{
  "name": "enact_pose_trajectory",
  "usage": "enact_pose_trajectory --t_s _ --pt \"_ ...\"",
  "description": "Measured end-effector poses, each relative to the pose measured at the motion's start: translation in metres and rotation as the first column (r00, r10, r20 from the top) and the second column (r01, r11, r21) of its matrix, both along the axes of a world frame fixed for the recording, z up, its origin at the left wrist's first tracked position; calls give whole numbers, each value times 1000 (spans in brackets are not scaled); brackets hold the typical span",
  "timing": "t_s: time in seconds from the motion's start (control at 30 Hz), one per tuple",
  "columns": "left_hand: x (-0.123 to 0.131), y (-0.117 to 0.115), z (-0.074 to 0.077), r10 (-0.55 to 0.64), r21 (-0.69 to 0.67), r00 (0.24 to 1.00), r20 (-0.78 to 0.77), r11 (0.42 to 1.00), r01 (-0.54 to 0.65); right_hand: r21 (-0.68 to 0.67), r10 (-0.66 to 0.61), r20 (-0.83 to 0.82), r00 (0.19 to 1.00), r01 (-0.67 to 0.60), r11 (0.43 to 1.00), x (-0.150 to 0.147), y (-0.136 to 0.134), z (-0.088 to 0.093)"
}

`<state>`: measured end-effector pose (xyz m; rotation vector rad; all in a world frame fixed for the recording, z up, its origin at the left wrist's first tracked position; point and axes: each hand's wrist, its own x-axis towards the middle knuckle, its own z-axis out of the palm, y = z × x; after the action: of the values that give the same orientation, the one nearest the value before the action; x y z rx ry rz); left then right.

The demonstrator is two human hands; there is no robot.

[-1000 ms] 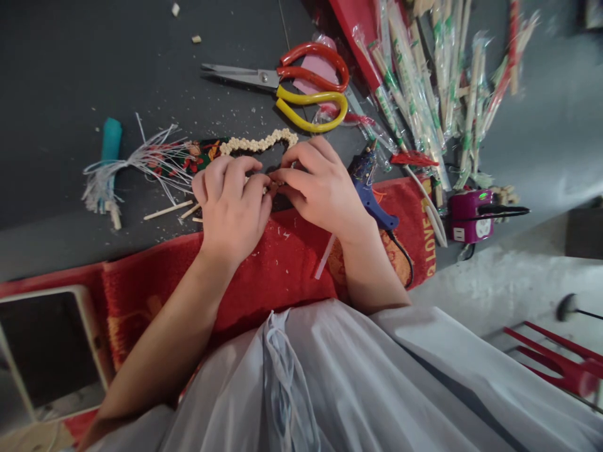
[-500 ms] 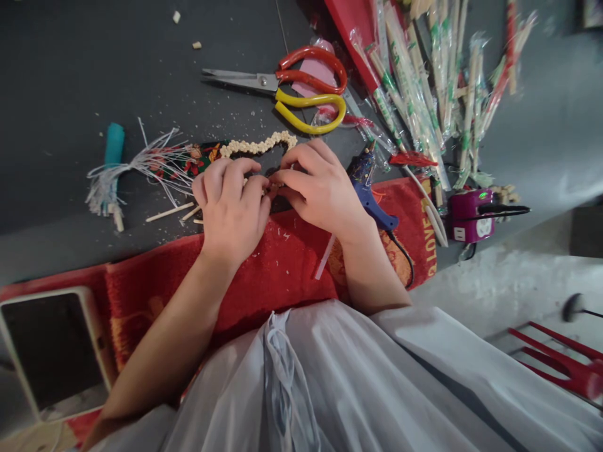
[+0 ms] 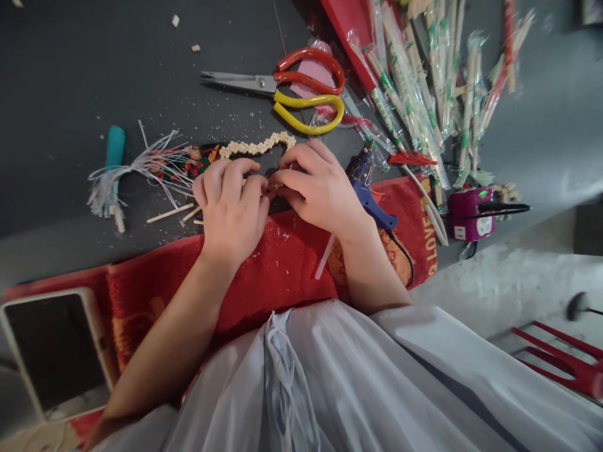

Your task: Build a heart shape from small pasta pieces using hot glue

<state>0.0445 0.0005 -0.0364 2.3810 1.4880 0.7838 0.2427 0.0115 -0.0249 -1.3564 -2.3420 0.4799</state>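
My left hand [image 3: 230, 204] and my right hand [image 3: 318, 188] meet fingertip to fingertip over a dark craft piece. Both are curled shut in a pinch on its near edge. A curved row of small pale wooden bits [image 3: 257, 145] runs along the piece's far edge, just beyond my fingers. What sits between the fingertips is too small to name. A flowered dark strip [image 3: 200, 157] of the piece shows left of my left hand. A blue glue gun [image 3: 370, 191] lies right beside my right wrist.
Red and yellow handled scissors [image 3: 301, 88] lie on the dark table [image 3: 70, 75] beyond my hands. Wrapped chopsticks [image 3: 424, 81] pile up at the right. A frayed white tassel with a teal piece [image 3: 113, 169], a purple socket [image 3: 471, 216], a red cloth [image 3: 282, 270] and a phone [image 3: 51, 351] are around.
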Motion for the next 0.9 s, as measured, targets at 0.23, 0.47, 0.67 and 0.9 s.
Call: enact_pose_trajectory --t_s 0.23,0.47,0.67,0.9 --pt "1 -2 8 6 -105 999 43 995 -1 -2 -6 -1 1000 6 1000 0 0 1" --pt "-9 -3 9 64 -159 996 62 986 -53 41 -6 11 1000 6 999 -2 0 1" --pt "-17 0 8 30 -100 999 14 995 -28 64 -14 30 999 12 998 -3 0 1" --pt "-17 3 12 29 -207 998 58 978 -17 30 -6 0 1000 6 1000 -3 0 0"
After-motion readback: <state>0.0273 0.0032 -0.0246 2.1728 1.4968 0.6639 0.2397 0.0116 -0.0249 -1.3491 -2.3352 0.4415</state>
